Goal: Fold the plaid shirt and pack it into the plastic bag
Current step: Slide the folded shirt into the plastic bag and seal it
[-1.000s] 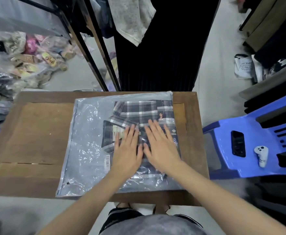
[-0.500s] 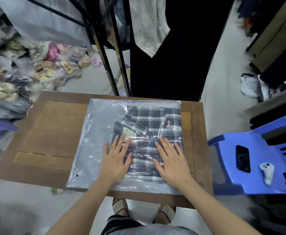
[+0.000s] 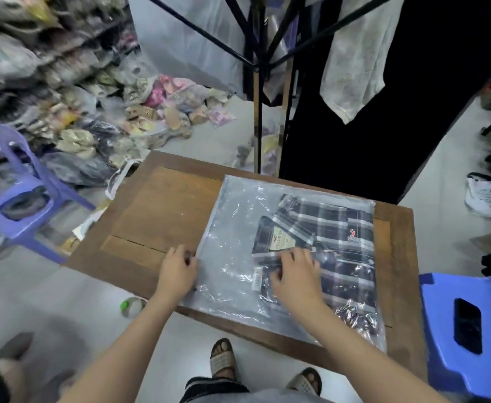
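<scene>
Wooden table (image 3: pixel 162 205) flanked by blue stools (image 3: pixel 453 330), phone (image 3: pixel 467 321) laid on the right one, bagged goods (image 3: pixel 99 117) heaped at left, white cloth (image 3: pixel 354 59) hung behind.

Navy-white plaid shirt (image 3: pixel 331 228); clear plastic bag (image 3: pixel 232 222); brown table (image 3: pixel 157 205); blue stool (image 3: pixel 453 359).

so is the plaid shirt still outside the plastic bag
No, the folded plaid shirt lies inside the clear plastic bag on the wooden table.
</scene>
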